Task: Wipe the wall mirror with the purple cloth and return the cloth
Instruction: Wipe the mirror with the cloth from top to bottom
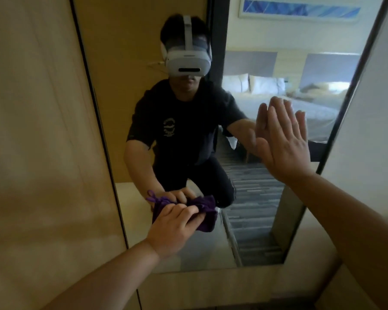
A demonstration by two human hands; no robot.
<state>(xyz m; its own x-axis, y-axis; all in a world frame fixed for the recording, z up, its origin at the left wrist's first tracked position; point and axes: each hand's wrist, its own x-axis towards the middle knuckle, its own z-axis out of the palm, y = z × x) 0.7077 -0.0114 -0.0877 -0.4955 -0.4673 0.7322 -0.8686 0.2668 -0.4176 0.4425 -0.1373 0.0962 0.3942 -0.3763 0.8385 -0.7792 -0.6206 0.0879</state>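
A tall wall mirror [251,220] with a thin dark frame fills the middle of the view. My left hand [173,229] grips a bunched purple cloth [207,222] and presses it against the glass in the mirror's lower left part. My right hand [282,139] lies flat on the glass near the mirror's right edge, fingers straight and pointing up, holding nothing. The reflection shows a kneeling person in a dark shirt with a white headset, and the cloth's mirror image touches the cloth itself.
Light wooden wall panels [43,142] flank the mirror on the left. A pale wall [367,130] runs along the right. Below the mirror lies a beige ledge [244,285]. Beds and striped carpet appear only as reflections.
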